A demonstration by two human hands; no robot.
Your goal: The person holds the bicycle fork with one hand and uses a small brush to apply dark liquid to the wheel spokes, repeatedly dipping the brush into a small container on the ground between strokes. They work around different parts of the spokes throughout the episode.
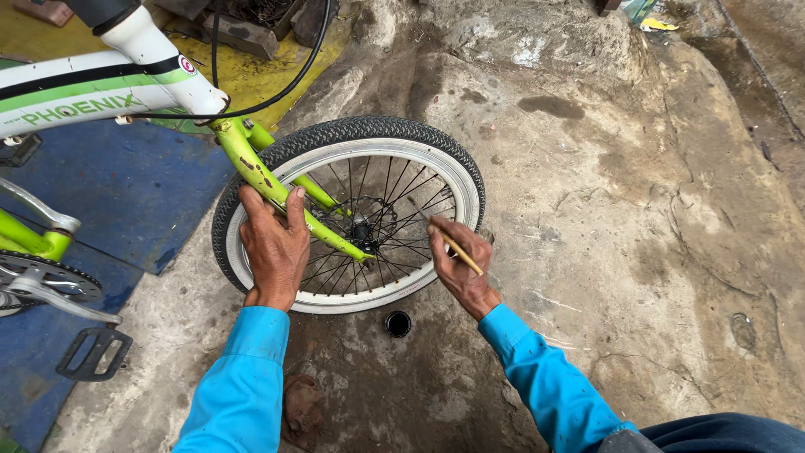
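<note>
Two hands at the small front wheel (348, 214): left hand (272, 247) clamped round the green fork leg (268, 180), right hand (457, 260) pinching a thin brush (457, 249) against the spokes beside the rim, apparently mid-dabbing, next calling for a dip in the small black pot (397, 323) below.

Knobbly matt black rubber tyre (352, 130) on a glossy white metal rim (453, 180) with thin shiny wire spokes (394, 193); the lime-green painted metal fork (251, 164) is chipped and rust-flecked. Rough, stained grey concrete ground (629, 210); smooth bright-blue cloth sleeves (243, 386).
</note>
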